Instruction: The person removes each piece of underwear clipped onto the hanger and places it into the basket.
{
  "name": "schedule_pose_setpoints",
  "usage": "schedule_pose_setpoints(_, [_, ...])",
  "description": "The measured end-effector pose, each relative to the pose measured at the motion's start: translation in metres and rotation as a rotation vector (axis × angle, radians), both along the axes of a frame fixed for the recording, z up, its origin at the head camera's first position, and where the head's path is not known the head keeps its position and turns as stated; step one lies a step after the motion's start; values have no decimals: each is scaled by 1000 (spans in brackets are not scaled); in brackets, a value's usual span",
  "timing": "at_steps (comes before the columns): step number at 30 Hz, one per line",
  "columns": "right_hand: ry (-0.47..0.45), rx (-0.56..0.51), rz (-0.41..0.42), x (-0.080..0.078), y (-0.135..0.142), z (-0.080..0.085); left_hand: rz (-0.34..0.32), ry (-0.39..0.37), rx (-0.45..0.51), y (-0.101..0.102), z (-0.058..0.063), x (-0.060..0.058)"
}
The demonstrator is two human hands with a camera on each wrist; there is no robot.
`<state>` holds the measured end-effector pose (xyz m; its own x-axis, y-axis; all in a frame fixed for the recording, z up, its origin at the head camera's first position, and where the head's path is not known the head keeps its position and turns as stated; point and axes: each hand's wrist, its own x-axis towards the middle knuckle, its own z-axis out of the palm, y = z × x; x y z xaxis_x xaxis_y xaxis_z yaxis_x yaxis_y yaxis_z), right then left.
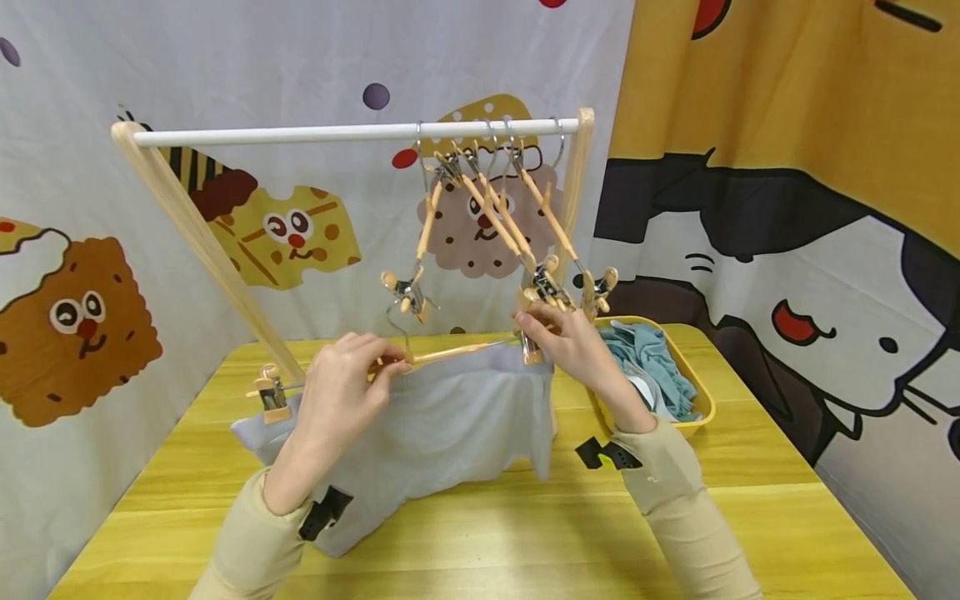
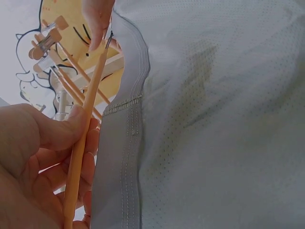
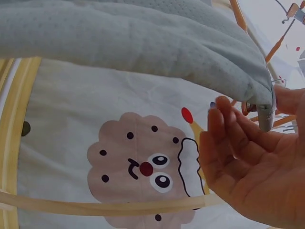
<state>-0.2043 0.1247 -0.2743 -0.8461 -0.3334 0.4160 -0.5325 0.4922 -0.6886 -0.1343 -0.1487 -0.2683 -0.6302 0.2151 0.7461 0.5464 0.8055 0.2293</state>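
Note:
A light grey garment (image 1: pixel 457 417) with a stitched waistband (image 2: pixel 126 129) hangs from a wooden clip hanger (image 1: pixel 450 353) above the table. My left hand (image 1: pixel 341 387) grips the hanger's bar near its middle, thumb on one side and fingers on the other. At the bar's right end, my right hand (image 1: pixel 570 346) pinches the clip (image 1: pixel 532 346), which sits over the garment's corner. The left clip (image 1: pixel 272 396) is on the waistband's other end. In the right wrist view, cloth partly hides the clip between thumb and fingers.
Behind the hands stands a rack with a white rail (image 1: pixel 300 135) and wooden legs. Several clip hangers (image 1: pixel 498 208) hang toward its right end, close above my right hand. A yellow basket (image 1: pixel 705 400) with teal and white cloth (image 1: pixel 652 367) stands on the wooden table (image 1: pixel 600 533) at right.

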Motion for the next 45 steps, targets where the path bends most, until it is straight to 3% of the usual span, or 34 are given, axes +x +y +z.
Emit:
schedule_pose_setpoints(6, [8, -13, 24, 0, 1, -1, -7, -11, -7, -1, -1, 1])
schedule_pose_setpoints(12, [-67, -97, 29, 4, 0, -1, -4, -36, -16, -1, -1, 1])
schedule_pose_setpoints(16, [-62, -151, 31, 8, -2, -1, -14, -48, -11, -1, -1, 2])
schedule_pose_setpoints(28, [38, -207, 21, 18, -6, 0, -22, -47, 6, -2, -1, 1])
schedule_pose_setpoints(40, [134, -283, 54, 18, -7, -4, -8, -55, 0, -2, -2, 2])
schedule_pose_setpoints(45, [130, -285, 52, 19, -6, -4, -3, -60, -1, -1, -2, 2])
